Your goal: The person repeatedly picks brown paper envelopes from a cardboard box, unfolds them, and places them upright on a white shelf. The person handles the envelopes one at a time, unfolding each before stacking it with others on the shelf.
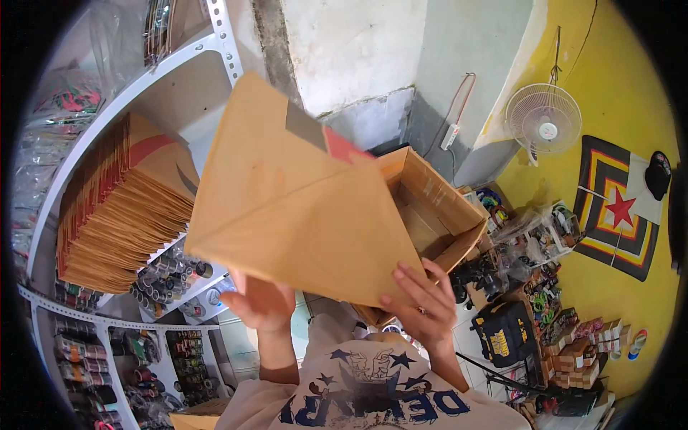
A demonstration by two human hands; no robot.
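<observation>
A flat brown cardboard piece (pixel 301 215) with creases and red and dark printing is held up in front of me. My right hand (pixel 422 303) grips its lower right corner, the fingers lying over the near face. At the lower left edge is my left hand (pixel 263 303), palm up and thumb apart. Its fingers are hidden behind the cardboard, so I cannot tell how firmly it holds. Behind the cardboard stands an open cardboard box (pixel 441 199), partly covered by it.
On the left, metal shelving (pixel 134 78) carries a stack of flat brown cardboard (pixel 123 215) and several spools (pixel 166 279). A fan (pixel 545 118) hangs on the yellow wall. At right are a black tool bag (pixel 505 333) and small boxes (pixel 578 360). A power strip (pixel 450 137) hangs at the back.
</observation>
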